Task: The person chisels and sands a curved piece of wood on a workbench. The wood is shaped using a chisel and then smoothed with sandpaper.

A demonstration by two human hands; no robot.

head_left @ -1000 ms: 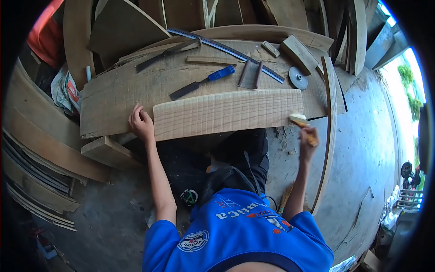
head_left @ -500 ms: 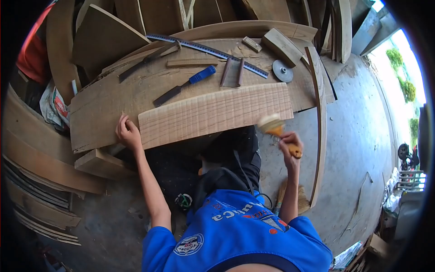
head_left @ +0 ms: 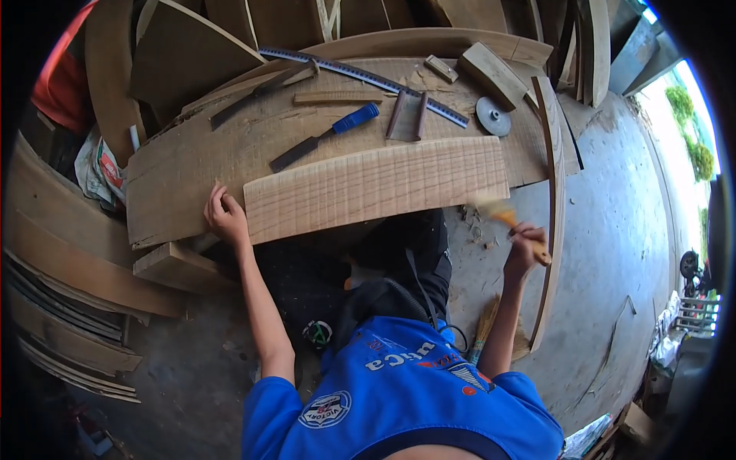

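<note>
A pale plank with dark crosswise lines [head_left: 376,188] lies along the near edge of the wooden workbench [head_left: 172,184]. My left hand [head_left: 227,215] rests at the plank's left end, its fingers curled; whether they grip the plank is hard to tell. Just off the plank's right end, my right hand [head_left: 527,244] is closed round the handle of a brush [head_left: 502,212], whose bristles are blurred and point left. Behind the plank lie a blue-handled chisel [head_left: 326,138] and a brown channel-shaped piece [head_left: 407,116].
A long metal ruler [head_left: 368,81], a saw [head_left: 261,93], a wood block [head_left: 493,75] and a metal disc [head_left: 493,116] lie farther back. A long curved strip [head_left: 553,207] stands at the right. Stacked boards [head_left: 69,268] are at the left. A broom [head_left: 486,326] is near my right forearm.
My right hand and the brush have moved right, off the plank's right corner. The bench and the things on it appear slightly shifted right in view. My left hand stays by the plank's left end.
</note>
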